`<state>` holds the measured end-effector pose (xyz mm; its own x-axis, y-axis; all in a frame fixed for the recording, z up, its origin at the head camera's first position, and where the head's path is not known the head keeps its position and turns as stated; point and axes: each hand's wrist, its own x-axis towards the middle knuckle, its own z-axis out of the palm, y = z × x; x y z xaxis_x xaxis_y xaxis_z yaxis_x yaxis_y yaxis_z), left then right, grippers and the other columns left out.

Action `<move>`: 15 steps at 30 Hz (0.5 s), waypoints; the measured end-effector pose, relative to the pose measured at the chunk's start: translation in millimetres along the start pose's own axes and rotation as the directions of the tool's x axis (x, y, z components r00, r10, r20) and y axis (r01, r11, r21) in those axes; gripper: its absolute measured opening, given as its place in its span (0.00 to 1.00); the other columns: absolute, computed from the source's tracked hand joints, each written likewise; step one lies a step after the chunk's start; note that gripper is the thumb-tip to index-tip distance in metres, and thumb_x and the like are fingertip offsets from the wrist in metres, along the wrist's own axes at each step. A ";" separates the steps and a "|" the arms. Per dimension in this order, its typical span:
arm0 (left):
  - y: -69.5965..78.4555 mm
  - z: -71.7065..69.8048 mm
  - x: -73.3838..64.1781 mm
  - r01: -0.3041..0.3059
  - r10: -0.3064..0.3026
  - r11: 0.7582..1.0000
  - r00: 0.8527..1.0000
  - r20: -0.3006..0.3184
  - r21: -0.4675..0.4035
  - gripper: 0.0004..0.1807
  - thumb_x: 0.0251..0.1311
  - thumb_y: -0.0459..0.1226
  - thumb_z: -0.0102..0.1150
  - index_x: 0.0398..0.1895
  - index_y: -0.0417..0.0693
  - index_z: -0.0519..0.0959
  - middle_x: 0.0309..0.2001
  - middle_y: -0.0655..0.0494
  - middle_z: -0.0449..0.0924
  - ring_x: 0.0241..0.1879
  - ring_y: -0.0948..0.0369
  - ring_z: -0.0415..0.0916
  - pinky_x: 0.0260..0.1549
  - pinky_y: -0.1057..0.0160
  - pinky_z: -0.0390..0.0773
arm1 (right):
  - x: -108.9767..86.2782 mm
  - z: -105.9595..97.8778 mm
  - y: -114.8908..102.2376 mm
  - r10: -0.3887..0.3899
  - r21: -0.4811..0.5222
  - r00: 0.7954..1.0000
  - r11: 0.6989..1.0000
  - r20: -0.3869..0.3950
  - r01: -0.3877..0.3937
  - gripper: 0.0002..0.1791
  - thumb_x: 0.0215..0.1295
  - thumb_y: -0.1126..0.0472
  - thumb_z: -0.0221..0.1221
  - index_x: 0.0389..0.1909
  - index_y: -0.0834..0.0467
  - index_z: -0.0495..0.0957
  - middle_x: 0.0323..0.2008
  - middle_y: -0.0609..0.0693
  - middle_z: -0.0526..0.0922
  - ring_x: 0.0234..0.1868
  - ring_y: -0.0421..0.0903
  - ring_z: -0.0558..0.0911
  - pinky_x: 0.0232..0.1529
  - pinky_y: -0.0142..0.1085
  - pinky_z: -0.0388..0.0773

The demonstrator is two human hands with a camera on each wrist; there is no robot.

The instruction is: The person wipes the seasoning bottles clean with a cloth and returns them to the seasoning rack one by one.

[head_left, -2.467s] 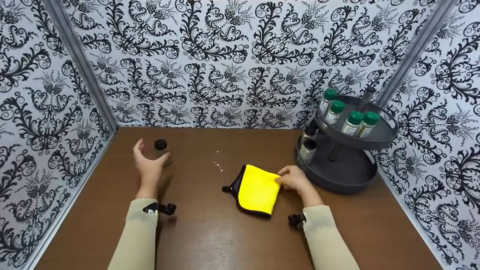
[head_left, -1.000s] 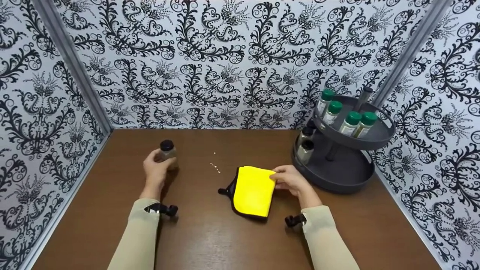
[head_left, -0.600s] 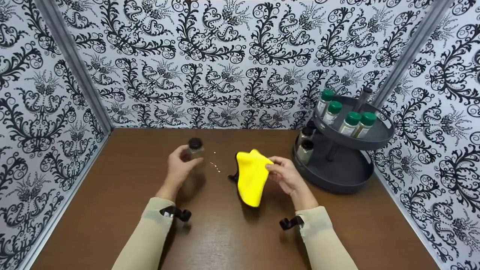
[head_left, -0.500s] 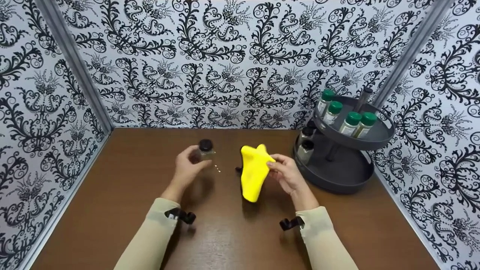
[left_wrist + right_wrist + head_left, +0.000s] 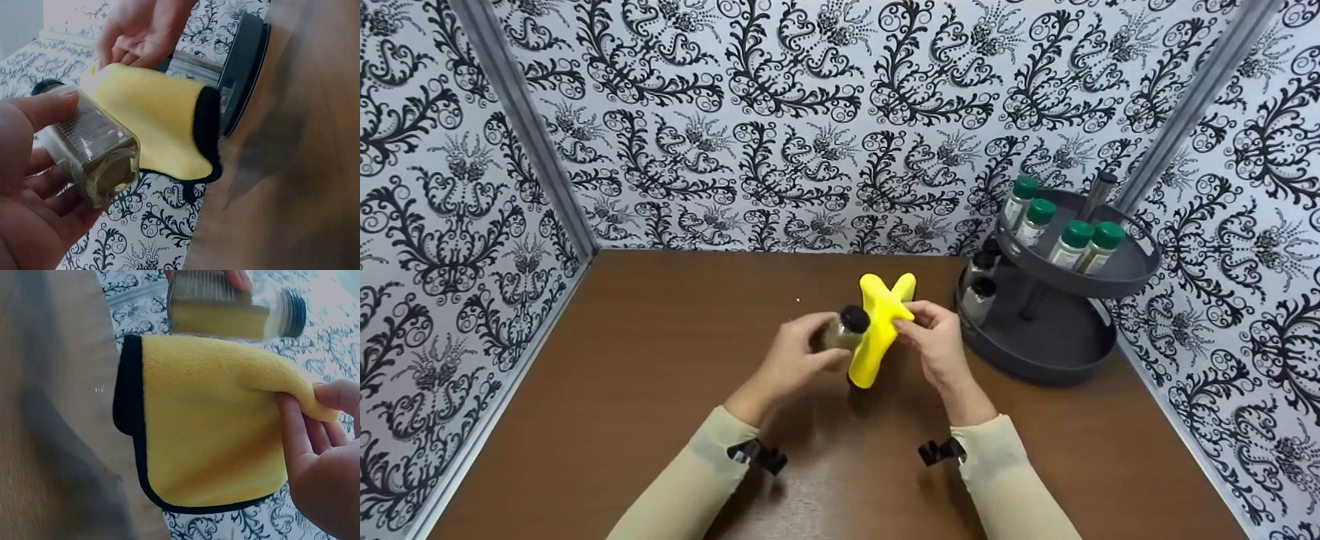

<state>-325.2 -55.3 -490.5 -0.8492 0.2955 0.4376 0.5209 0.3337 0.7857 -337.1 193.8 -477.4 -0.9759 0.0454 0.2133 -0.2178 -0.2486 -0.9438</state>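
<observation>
My left hand (image 5: 789, 358) grips a square, clear spice jar (image 5: 840, 334) with a black cap, thumb on one side and fingers round the other. The left wrist view shows the jar's base (image 5: 114, 171) tilted toward the camera. Between thumb and fingers, my right hand (image 5: 943, 349) pinches a yellow microfibre cloth (image 5: 876, 324) with a black border. The cloth hangs in folds above the brown table (image 5: 675, 360). In the right wrist view, the jar (image 5: 219, 318) lies right along the cloth's edge (image 5: 208, 422).
At the right stands a dark grey two-tier rack (image 5: 1046, 367). Several green-capped jars (image 5: 1069, 244) are on its upper tier, and black-capped jars (image 5: 979, 300) on the lower. A pale speck (image 5: 798, 300) lies on the table. Patterned walls (image 5: 780, 187) enclose the back and sides.
My left hand closed round the jar at the left, lifted it and carried it right to the cloth. My right hand raised the cloth from the table, and it folded.
</observation>
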 end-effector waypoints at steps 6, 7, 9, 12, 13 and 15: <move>-0.1 3.5 -2.0 0.003 -0.012 0.993 0.998 0.070 0.115 0.26 0.61 0.40 0.74 0.62 0.44 0.83 0.51 0.49 0.86 0.46 0.56 0.79 0.48 0.57 0.82 | -8.0 9.1 -0.3 -0.154 -0.178 0.987 0.971 0.034 0.158 0.13 0.59 0.78 0.69 0.45 0.77 0.83 0.35 0.52 0.90 0.33 0.41 0.87 0.35 0.31 0.86; -0.7 3.4 -2.4 0.003 -0.012 0.992 0.997 0.073 0.124 0.26 0.61 0.40 0.74 0.62 0.44 0.83 0.50 0.49 0.86 0.45 0.56 0.79 0.47 0.57 0.82 | -9.3 10.4 -0.4 -0.173 -0.206 0.984 0.962 0.040 0.177 0.13 0.59 0.77 0.70 0.45 0.77 0.84 0.36 0.53 0.90 0.33 0.41 0.86 0.35 0.30 0.86; -1.2 2.7 -3.3 0.005 -0.015 0.990 0.997 0.073 0.138 0.25 0.61 0.41 0.75 0.61 0.45 0.84 0.49 0.50 0.86 0.44 0.57 0.79 0.46 0.58 0.81 | -11.3 12.4 -0.1 -0.205 -0.275 0.977 0.938 0.054 0.212 0.12 0.59 0.76 0.71 0.44 0.74 0.86 0.37 0.57 0.90 0.33 0.41 0.86 0.36 0.29 0.85; -1.4 1.3 -4.5 -0.007 -0.004 0.987 0.998 0.065 0.162 0.24 0.60 0.41 0.76 0.59 0.46 0.85 0.48 0.51 0.87 0.43 0.57 0.79 0.44 0.59 0.80 | -13.8 15.2 1.0 -0.236 -0.370 0.969 0.895 0.078 0.248 0.10 0.60 0.73 0.73 0.43 0.69 0.88 0.38 0.61 0.90 0.33 0.41 0.86 0.37 0.28 0.85; -1.3 1.0 -4.8 -0.010 0.000 0.985 0.998 0.060 0.174 0.23 0.59 0.41 0.76 0.58 0.45 0.86 0.48 0.51 0.87 0.43 0.57 0.79 0.44 0.59 0.80 | -14.6 16.3 1.2 -0.243 -0.399 0.966 0.880 0.089 0.258 0.10 0.60 0.72 0.74 0.42 0.67 0.89 0.39 0.62 0.91 0.33 0.41 0.86 0.38 0.28 0.85; -0.8 0.4 -5.6 -0.016 0.008 0.981 0.999 0.045 0.192 0.23 0.57 0.40 0.76 0.56 0.44 0.86 0.47 0.51 0.87 0.42 0.58 0.79 0.42 0.60 0.80 | -16.7 18.7 1.4 -0.258 -0.455 0.959 0.845 0.116 0.282 0.10 0.60 0.71 0.74 0.42 0.64 0.90 0.39 0.60 0.92 0.35 0.41 0.88 0.40 0.27 0.86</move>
<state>-320.9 -56.9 -493.8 -0.8405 0.3379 0.4235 0.5414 0.4949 0.6797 -320.9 174.7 -477.6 -0.8786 -0.0047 0.4775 -0.4642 0.2430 -0.8517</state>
